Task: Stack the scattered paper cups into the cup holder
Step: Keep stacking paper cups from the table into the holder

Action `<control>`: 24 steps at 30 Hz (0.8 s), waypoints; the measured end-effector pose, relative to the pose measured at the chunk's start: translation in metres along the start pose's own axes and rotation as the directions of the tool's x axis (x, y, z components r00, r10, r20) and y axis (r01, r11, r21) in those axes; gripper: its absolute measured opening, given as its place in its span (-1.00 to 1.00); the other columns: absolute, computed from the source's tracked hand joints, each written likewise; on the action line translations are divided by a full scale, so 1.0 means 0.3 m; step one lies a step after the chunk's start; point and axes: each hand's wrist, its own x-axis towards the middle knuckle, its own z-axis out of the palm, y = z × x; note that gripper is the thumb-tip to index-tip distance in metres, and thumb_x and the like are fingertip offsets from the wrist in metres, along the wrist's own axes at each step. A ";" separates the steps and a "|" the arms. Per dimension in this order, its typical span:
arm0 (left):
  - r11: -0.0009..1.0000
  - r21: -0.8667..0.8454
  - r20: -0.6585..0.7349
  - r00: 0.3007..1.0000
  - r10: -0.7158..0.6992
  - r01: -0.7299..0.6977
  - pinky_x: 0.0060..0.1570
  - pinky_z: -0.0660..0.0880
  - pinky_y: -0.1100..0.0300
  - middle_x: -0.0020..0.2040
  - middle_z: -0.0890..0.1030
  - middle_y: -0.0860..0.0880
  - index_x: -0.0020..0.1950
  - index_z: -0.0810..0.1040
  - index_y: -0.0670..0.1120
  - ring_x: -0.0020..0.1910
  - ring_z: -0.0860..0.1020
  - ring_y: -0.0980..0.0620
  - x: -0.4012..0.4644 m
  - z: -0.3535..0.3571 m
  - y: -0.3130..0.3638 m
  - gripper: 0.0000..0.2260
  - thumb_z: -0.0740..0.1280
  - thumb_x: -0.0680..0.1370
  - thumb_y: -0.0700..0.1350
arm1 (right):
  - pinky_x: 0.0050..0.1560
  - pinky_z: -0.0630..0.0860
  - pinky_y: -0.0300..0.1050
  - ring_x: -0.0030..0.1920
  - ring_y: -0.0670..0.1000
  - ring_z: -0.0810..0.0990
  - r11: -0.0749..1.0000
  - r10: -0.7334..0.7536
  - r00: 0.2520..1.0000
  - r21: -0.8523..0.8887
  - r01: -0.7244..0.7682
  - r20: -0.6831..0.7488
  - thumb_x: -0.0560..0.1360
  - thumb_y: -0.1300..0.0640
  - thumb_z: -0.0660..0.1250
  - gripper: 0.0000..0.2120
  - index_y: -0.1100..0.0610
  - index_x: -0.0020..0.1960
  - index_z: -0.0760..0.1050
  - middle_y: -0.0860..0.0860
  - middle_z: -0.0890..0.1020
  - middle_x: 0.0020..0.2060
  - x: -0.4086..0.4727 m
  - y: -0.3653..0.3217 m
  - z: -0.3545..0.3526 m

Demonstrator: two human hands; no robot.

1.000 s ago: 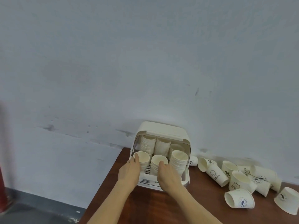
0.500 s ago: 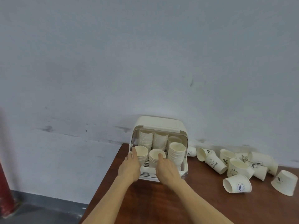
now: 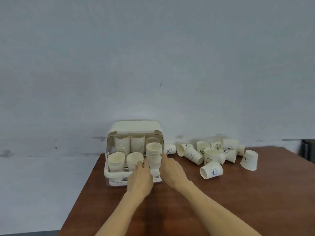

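Observation:
The cream cup holder [image 3: 113, 173] stands at the table's back left corner with its lid [image 3: 134, 127] raised. Stacks of white paper cups fill it: a low left stack [image 3: 116, 160], a low middle stack [image 3: 133, 158] and a taller right stack [image 3: 154, 153] in front, more behind. My left hand [image 3: 140, 178] lies on the holder's front rim, fingertips between the middle and right stacks. My right hand [image 3: 170, 169] reaches along the holder's right side, its index finger against the tall stack. Neither hand closes around a cup. Scattered printed cups [image 3: 194, 155] lie to the right.
The brown wooden table [image 3: 238, 201] ends just left of the holder, with floor below. One loose cup [image 3: 211, 170] lies on its side nearest me, another [image 3: 249, 160] stands upside down farther right. A dark object [image 3: 308, 150] sits at the far right edge.
Both hands have shifted right, from the left and middle front stacks to either side of the tall right stack. The camera view has also turned right.

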 end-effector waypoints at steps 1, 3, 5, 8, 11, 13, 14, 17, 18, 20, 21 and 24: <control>1.000 -0.011 0.019 0.999 0.028 -0.027 0.03 0.48 -0.02 0.29 0.36 -0.11 0.44 0.17 -0.07 0.22 0.43 -0.14 -0.002 0.013 0.038 -0.55 0.16 0.56 -0.18 | -0.19 0.31 -0.02 0.00 0.21 0.56 1.000 0.025 1.000 0.003 -0.025 -0.019 0.52 0.22 0.11 -0.73 0.15 0.21 0.32 0.13 0.58 -0.01 -0.009 0.039 -0.013; 0.996 -0.012 0.047 0.995 0.087 -0.086 0.04 0.48 -0.01 0.29 0.39 -0.10 0.43 0.20 -0.06 0.20 0.46 -0.13 -0.006 0.045 0.109 -0.58 0.15 0.57 -0.15 | -0.20 0.30 -0.04 -0.01 0.20 0.57 0.994 0.108 0.993 0.009 -0.107 -0.039 0.53 0.22 0.11 -0.70 0.17 0.26 0.30 0.14 0.60 -0.02 -0.030 0.114 -0.039; 0.992 -0.009 0.056 0.990 0.129 -0.129 0.03 0.49 -0.01 0.27 0.41 -0.09 0.43 0.22 -0.06 0.17 0.49 -0.12 -0.006 0.075 0.172 -0.60 0.14 0.58 -0.12 | -0.20 0.34 -0.03 0.00 0.18 0.58 0.981 0.194 0.980 -0.002 -0.194 -0.040 0.54 0.21 0.10 -0.67 0.18 0.30 0.29 0.13 0.61 0.00 -0.049 0.189 -0.053; 0.982 -0.017 0.070 0.980 0.189 -0.188 0.06 0.48 0.00 0.28 0.40 -0.08 0.46 0.20 -0.06 0.19 0.48 -0.10 0.006 0.111 0.253 -0.58 0.12 0.60 -0.11 | -0.11 0.45 0.01 0.01 0.16 0.58 0.962 0.270 0.962 -0.017 -0.271 -0.027 0.55 0.21 0.09 -0.67 0.21 0.30 0.31 0.14 0.61 0.01 -0.068 0.282 -0.065; 0.969 -0.012 0.084 0.965 0.248 -0.248 0.05 0.46 0.01 0.25 0.41 -0.06 0.46 0.20 -0.05 0.18 0.47 -0.09 0.023 0.133 0.320 -0.58 0.12 0.60 -0.10 | -0.16 0.36 -0.03 0.02 0.19 0.58 0.942 0.333 0.943 -0.039 -0.334 -0.019 0.57 0.23 0.09 -0.72 0.24 0.26 0.31 0.19 0.61 0.02 -0.079 0.364 -0.071; 0.959 -0.010 0.101 0.954 0.283 -0.284 0.05 0.44 0.00 0.24 0.41 -0.06 0.45 0.21 -0.05 0.17 0.47 -0.10 0.033 0.142 0.361 -0.59 0.12 0.60 -0.10 | -0.16 0.36 -0.03 0.02 0.18 0.58 0.928 0.369 0.929 -0.054 -0.370 -0.028 0.56 0.24 0.10 -0.70 0.24 0.28 0.29 0.19 0.60 0.03 -0.076 0.418 -0.077; 0.954 -0.009 0.112 0.948 0.299 -0.300 0.05 0.44 0.00 0.24 0.41 -0.06 0.45 0.21 -0.05 0.18 0.47 -0.10 0.038 0.148 0.380 -0.60 0.11 0.60 -0.10 | -0.17 0.38 -0.03 0.01 0.17 0.58 0.919 0.388 0.921 -0.063 -0.390 -0.041 0.54 0.24 0.10 -0.69 0.23 0.28 0.30 0.18 0.61 0.03 -0.070 0.446 -0.082; 0.944 -0.003 0.146 0.934 0.327 -0.331 0.04 0.41 0.00 0.25 0.41 -0.05 0.43 0.22 -0.03 0.18 0.47 -0.12 0.056 0.171 0.426 -0.62 0.11 0.60 -0.10 | -0.17 0.40 -0.04 0.01 0.16 0.56 0.905 0.401 0.912 -0.116 -0.409 -0.087 0.51 0.24 0.14 -0.74 0.20 0.19 0.38 0.13 0.61 0.00 -0.043 0.534 -0.105; 0.938 0.004 0.154 0.927 0.341 -0.345 0.03 0.42 0.00 0.24 0.40 -0.05 0.43 0.22 -0.03 0.18 0.47 -0.12 0.065 0.181 0.439 -0.62 0.11 0.61 -0.10 | -0.17 0.37 -0.05 0.01 0.16 0.54 0.902 0.397 0.912 -0.141 -0.408 -0.098 0.51 0.25 0.14 -0.78 0.19 0.14 0.40 0.13 0.60 -0.01 -0.033 0.562 -0.116; 0.925 0.017 0.157 0.915 0.372 -0.379 0.03 0.44 0.01 0.23 0.41 -0.04 0.43 0.24 -0.03 0.16 0.47 -0.10 0.082 0.202 0.461 -0.63 0.11 0.61 -0.10 | -0.15 0.32 -0.08 0.01 0.15 0.50 0.888 0.396 0.912 -0.207 -0.410 -0.106 0.53 0.24 0.11 -0.81 0.17 0.11 0.40 0.13 0.58 -0.01 -0.011 0.620 -0.134; 0.919 0.019 0.155 0.909 0.387 -0.395 0.03 0.45 0.01 0.23 0.41 -0.03 0.42 0.24 -0.03 0.16 0.47 -0.09 0.091 0.214 0.472 -0.63 0.11 0.61 -0.10 | -0.12 0.31 -0.07 0.03 0.15 0.49 0.880 0.398 0.911 -0.239 -0.411 -0.104 0.53 0.25 0.11 -0.78 0.16 0.13 0.40 0.13 0.57 0.00 0.002 0.649 -0.138; 0.906 0.017 0.151 0.897 0.415 -0.422 0.02 0.45 0.02 0.21 0.42 -0.02 0.41 0.26 -0.02 0.15 0.48 -0.08 0.127 0.247 0.504 -0.65 0.10 0.61 -0.10 | 0.00 0.39 -0.03 0.09 0.18 0.47 0.862 0.416 0.908 -0.293 -0.414 -0.059 0.50 0.27 0.10 -0.64 0.12 0.27 0.39 0.15 0.56 0.06 0.044 0.730 -0.140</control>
